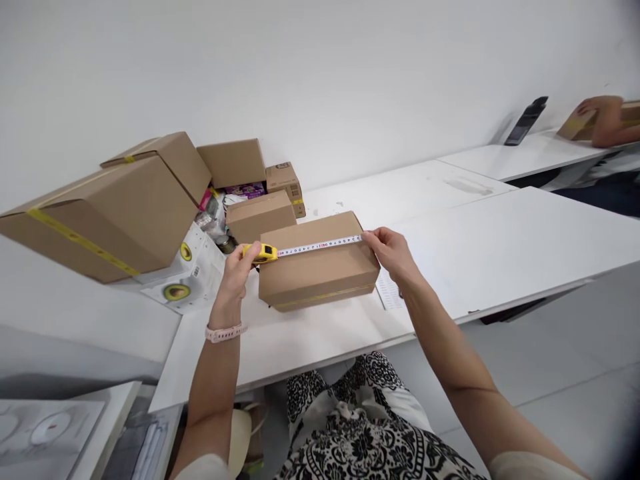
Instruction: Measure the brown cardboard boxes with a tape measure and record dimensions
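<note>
A brown cardboard box lies on the white table in front of me, with yellow tape along its near side. Across its top runs the white blade of a tape measure, drawn out lengthwise. My left hand grips the yellow case at the box's left end. At the right end, my right hand pinches the tip of the blade against the box's edge. Partly under the box's right side is a printed sheet of paper.
Large cardboard boxes stand stacked at the left on a white box with avocado pictures. Smaller boxes and packaged goods sit behind. A black device stands on the far right table, near another person's arm.
</note>
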Available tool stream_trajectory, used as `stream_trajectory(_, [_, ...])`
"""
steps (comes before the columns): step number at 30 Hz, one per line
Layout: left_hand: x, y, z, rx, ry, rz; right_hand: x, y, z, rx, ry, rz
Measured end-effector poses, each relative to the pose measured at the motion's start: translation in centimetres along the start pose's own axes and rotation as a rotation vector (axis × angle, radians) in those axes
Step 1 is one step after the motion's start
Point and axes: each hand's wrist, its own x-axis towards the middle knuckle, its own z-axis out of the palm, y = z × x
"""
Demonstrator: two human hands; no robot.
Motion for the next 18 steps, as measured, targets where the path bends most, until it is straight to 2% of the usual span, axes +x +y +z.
stream_trajectory(3, [-0.6, -0.3, 0.7, 0.026, 0.006, -0.132, 0.8, 1.0, -0.2, -0.029, -0.05, 0.135])
stream_trajectory(8, [-2.0, -3.0, 0.4, -0.043, 0.048, -0.236, 1.3, 3.2, -0.7, 0.012, -0.071, 0.272])
stream_trajectory(12, [-2.6, -3.9, -0.3, -0.074, 0.074, -0.261, 1.2, 4.0, -1.0, 0.095, -0.061, 0.312])
stream_trajectory(18, [-2.6, -3.8, -0.5, -0.103, 0.099, -0.285, 1.2, 5.4, -0.8, 0.093, -0.08, 0.31])
